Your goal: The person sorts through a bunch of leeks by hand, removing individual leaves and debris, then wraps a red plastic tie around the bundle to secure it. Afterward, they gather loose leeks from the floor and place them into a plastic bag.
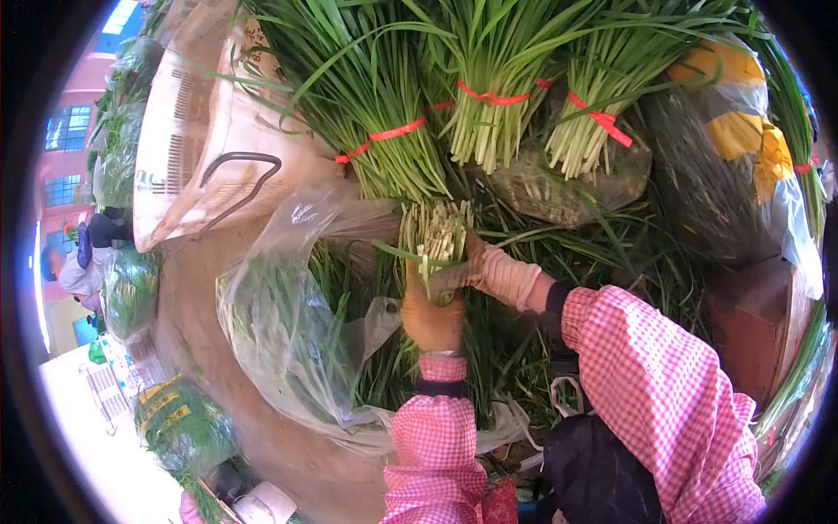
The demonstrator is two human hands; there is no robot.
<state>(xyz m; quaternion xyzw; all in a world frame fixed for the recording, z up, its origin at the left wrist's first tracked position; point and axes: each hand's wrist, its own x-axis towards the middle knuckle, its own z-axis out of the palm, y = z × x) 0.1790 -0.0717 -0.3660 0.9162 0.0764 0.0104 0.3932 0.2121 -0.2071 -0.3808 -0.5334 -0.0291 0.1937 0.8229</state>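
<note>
In the middle of the head view a bunch of garlic chives (434, 231) points its pale cut ends up towards me. My left hand (432, 321), in a tan glove, is wrapped round the bunch from below. From the right, my gloved right hand (499, 271) closes on the side of the same bunch, its fingers across the stems. A loose green leaf crosses the front of the stems. Beneath both hands, an opened clear plastic bag (297, 349) holds more loose chives (515, 349). Just beyond stand tied bunches with red bands (397, 131).
Two more banded bunches (493, 113) lie at the back, over a plastic-wrapped bundle (572, 188). A white crate (188, 131) with a metal hook (249, 159) stands at left. A brown box (751, 323) is at right. Another person (83, 271) is at far left, near wrapped greens (131, 293).
</note>
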